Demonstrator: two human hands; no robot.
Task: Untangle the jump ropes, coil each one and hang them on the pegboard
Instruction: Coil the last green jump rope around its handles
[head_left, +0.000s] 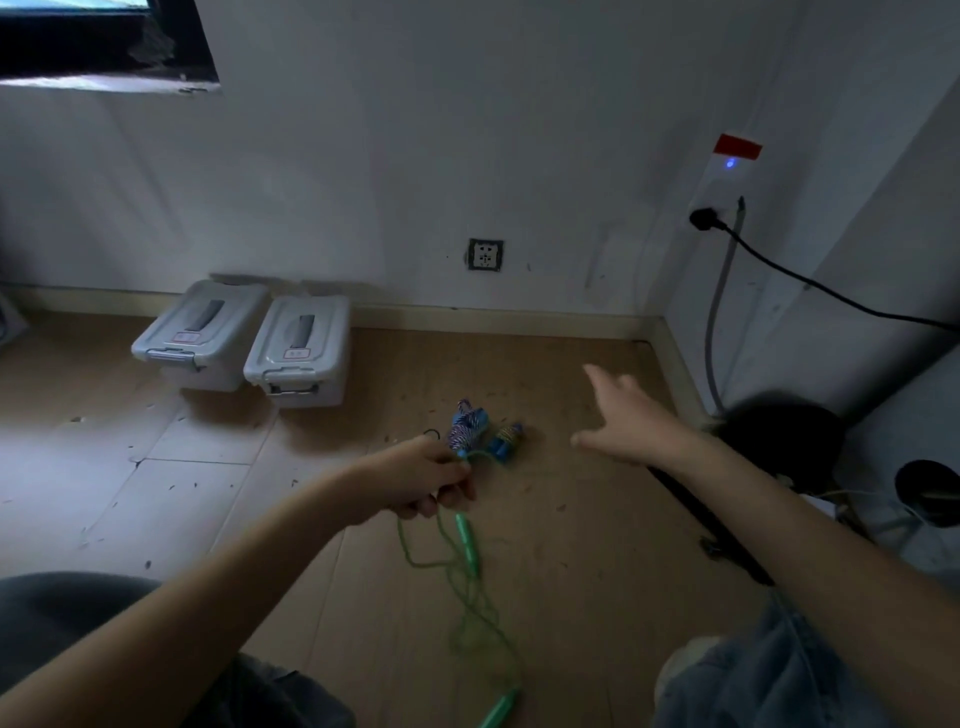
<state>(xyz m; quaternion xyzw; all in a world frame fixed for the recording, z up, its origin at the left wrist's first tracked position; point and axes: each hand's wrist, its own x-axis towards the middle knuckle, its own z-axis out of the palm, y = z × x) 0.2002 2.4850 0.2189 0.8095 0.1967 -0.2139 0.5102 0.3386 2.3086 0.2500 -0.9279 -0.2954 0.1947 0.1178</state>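
Note:
A green jump rope (470, 587) trails in loose loops across the brown floor, one green handle (467, 543) below my left hand and another (498, 709) at the bottom edge. My left hand (431, 480) grips the green cord above the floor. Just beyond it lies a blue, striped jump rope bundle (470, 428) with a blue handle (505, 440) beside it. My right hand (621, 415) hovers open to the right of the bundle, fingers spread, holding nothing. No pegboard is in view.
Two grey lidded storage boxes (298, 351) stand against the far wall on the left. A wall socket (485, 254) sits above the skirting. At the right are a white power unit (727, 176) with a black cable, dark round objects and a black bar (711, 525).

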